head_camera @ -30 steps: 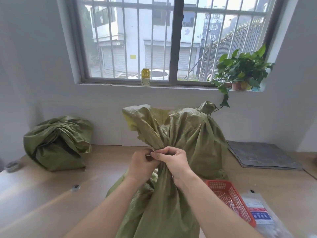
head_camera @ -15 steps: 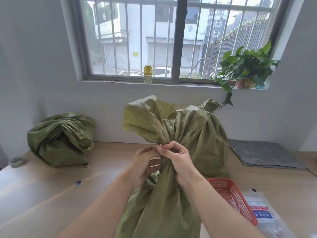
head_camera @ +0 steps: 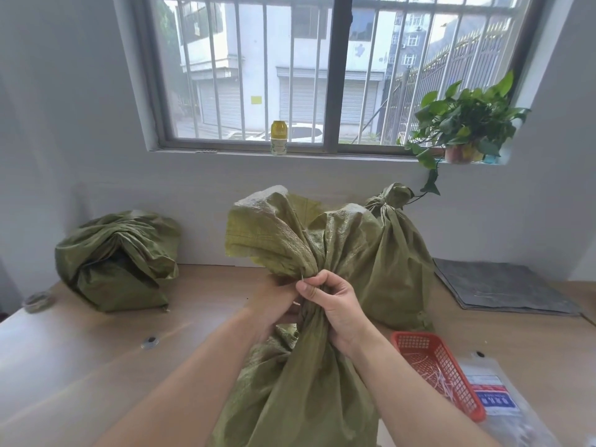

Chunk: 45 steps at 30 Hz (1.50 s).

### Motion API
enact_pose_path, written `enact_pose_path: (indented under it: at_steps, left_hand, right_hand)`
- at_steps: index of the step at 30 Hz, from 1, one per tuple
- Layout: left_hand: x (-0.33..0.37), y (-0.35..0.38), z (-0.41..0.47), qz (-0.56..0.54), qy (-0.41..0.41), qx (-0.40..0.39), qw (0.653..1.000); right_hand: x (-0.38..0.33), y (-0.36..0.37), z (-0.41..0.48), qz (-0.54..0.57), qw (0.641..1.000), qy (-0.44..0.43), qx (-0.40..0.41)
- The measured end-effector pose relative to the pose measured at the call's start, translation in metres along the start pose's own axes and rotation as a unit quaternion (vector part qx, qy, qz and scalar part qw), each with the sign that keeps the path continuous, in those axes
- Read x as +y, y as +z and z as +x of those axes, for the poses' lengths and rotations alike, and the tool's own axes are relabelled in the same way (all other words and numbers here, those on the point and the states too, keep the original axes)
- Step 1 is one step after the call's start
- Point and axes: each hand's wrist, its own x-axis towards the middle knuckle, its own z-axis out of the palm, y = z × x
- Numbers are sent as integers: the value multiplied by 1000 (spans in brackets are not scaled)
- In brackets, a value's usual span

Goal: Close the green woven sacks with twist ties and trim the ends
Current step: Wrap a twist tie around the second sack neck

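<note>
At the gathered neck of the front sack (head_camera: 300, 382), the right hand (head_camera: 338, 308) is clamped round the bunched weave, thumb on top. The left hand (head_camera: 274, 301) is curled in against the same neck from the other side; what its fingertips pinch is hidden. Compared with a second ago, the left hand has been turned further under and behind the neck, while a thin end of twist tie (head_camera: 302, 278) has stayed poking up beside the right thumb. The tie is therefore judged to be mid-twist, and nothing looks trimmed yet.

Just behind the front sack, to its right, a tied sack (head_camera: 400, 259) is stood. Well to the left of the front sack, a loose sack (head_camera: 119, 259) is slumped on the surface (head_camera: 80, 366). Just right of the front sack a red basket (head_camera: 419, 341) holding pale ties is set, with a plastic packet (head_camera: 496, 401) beside it. The view of the twist may be crowded by the flared mouth above the grip, and no cutter is seen.
</note>
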Motion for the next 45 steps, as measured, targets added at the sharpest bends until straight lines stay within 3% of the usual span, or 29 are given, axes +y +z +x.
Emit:
enact_pose_path:
  at_steps: [4, 13, 19, 22, 26, 35, 38, 40, 45]
  left_hand:
    - [-4, 3, 2, 14, 18, 30, 999]
    - [3, 5, 2, -55, -94, 24, 994]
    - [-7, 4, 1, -66, -41, 2, 997]
    - [-6, 2, -1, -128, -40, -16, 991]
    - [1, -1, -6, -160, -78, -54, 982]
    - [-4, -4, -3, -165, -139, -43, 975]
    - [-4, -2, -5, -149, -102, -29, 983]
    - [-6, 0, -5, -122, -32, -19, 992]
    - [-6, 0, -10, -68, 81, -20, 994]
  right_hand:
    - [-1, 2, -1, 3, 1000, -2, 3]
    - [-2, 0, -4, -11, 999, -36, 24]
    - [-3, -5, -5, -5, 996, -65, 56]
    - [-2, -7, -1, -12, 995, -71, 67]
    - [-3, -7, 0, -19, 996, -70, 54]
    - [-6, 0, -5, 14, 997, -58, 50]
    - [-7, 0, -4, 18, 997, -56, 59]
    - [-7, -2, 0, 8, 995, -68, 68]
    - [-10, -10, 7, -121, 982, -113, 85]
